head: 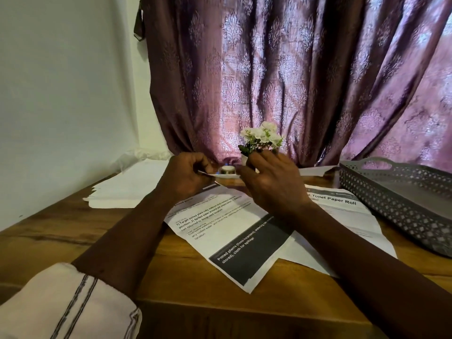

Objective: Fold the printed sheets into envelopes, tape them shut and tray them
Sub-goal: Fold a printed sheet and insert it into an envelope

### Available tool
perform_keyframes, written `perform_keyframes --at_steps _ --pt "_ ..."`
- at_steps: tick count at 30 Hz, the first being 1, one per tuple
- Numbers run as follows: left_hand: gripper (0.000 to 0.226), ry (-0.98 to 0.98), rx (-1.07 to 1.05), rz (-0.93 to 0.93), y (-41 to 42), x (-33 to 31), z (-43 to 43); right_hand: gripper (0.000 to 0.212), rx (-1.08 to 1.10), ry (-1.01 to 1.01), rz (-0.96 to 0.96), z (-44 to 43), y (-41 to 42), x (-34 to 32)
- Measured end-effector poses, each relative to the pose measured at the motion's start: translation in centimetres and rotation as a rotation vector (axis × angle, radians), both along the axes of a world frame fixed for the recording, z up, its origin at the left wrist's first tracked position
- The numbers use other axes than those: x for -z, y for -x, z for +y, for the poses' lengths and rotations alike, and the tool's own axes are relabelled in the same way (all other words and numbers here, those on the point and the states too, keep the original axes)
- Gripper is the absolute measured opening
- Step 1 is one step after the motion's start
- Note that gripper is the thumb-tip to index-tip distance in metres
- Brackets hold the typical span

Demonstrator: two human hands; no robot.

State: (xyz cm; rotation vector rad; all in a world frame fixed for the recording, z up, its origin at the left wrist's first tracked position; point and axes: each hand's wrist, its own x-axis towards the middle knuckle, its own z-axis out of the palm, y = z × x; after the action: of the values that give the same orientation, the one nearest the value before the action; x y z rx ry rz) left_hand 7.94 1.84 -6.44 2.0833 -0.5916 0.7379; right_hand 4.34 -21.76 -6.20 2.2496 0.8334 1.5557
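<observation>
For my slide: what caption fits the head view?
Both hands hold a paper edge above printed sheets, grey tray alongside.

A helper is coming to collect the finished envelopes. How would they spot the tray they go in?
Start at the purple curtain behind the wooden table. At the table's right edge sits the grey tray, its perforated lattice walls and cut-out handle unlike the flat white papers beside it.

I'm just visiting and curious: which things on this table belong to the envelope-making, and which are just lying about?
For the job: printed sheet being folded, second printed sheet, tape roll, grey tray, stack of white paper.

Just there: flowers, curtain.
</observation>
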Motion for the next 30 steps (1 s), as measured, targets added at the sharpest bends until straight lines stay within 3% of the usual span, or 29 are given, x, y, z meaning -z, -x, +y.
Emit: perform_keyframes --at_steps 5,7,10,15,19,22,25,30 --pt "0.014 -0.376 -0.08 0.252 -0.2 0.4 1.1 0.023 -0.069 -0.013 0.512 0.7 0.3 1.7" --pt "0.009 -0.364 -0.102 0.325 0.0 0.1 0.9 0.024 -0.094 -0.078 0.657 0.8 0.1 2.0" --pt "0.02 -0.323 -0.145 0.262 0.5 0.1 -0.6 0.023 -0.163 -0.184 0.804 0.9 -0.1 2.1" --pt "0.032 -0.426 0.059 0.402 0.1 2.3 -3.5 0.017 -0.249 -0.513 1.096 1.2 0.0 2.5" --pt "0.039 -0.573 0.036 0.404 -0.3 2.6 -3.5 0.055 0.136 -0.447 1.195 -0.2 -1.1 2.7" --pt "0.045 -0.537 0.043 0.41 -0.3 2.6 -3.4 0.08 0.375 -0.339 1.223 -1.6 -1.2 2.8" --pt "0.042 -0.501 0.034 0.418 -0.2 2.5 -3.2 0.086 0.434 -0.384 1.198 -3.0 -1.8 3.0" --pt "0.018 -0.459 -0.002 0.405 -0.8 1.3 -3.2 0.072 0.451 -0.348 1.054 -3.8 -2.6 2.7"
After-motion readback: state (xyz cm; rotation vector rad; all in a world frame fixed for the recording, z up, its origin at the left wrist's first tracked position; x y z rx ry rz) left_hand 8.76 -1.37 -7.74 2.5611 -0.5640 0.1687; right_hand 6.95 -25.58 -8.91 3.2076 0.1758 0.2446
